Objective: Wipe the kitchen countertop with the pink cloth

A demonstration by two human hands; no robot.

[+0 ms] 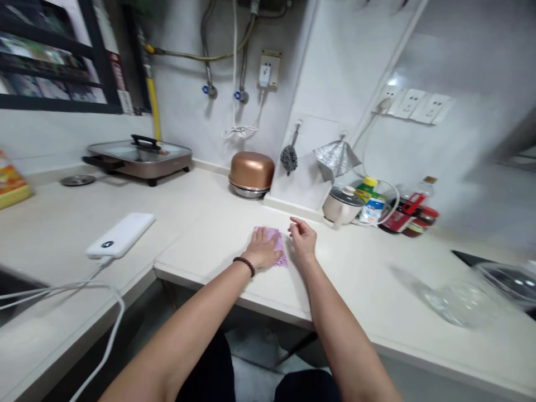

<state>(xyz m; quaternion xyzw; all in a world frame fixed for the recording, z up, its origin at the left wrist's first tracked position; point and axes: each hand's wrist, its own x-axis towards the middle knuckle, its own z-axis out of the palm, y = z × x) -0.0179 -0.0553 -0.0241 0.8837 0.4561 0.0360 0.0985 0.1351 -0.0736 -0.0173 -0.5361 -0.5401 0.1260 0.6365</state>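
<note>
Fingers of the left hand [262,251] are resting spread and flat on a small, thin pinkish-purple cloth [282,245], which is lying on the smooth cream counter [209,234]. Just right of the cloth, the right hand [304,241] is hanging loosely open, its fingers partly bent; whether it is touching the counter is hard to tell. Beyond them, a rounded copper-coloured metal vessel [252,170] is sitting over a shallow silvery dish [250,192].
</note>
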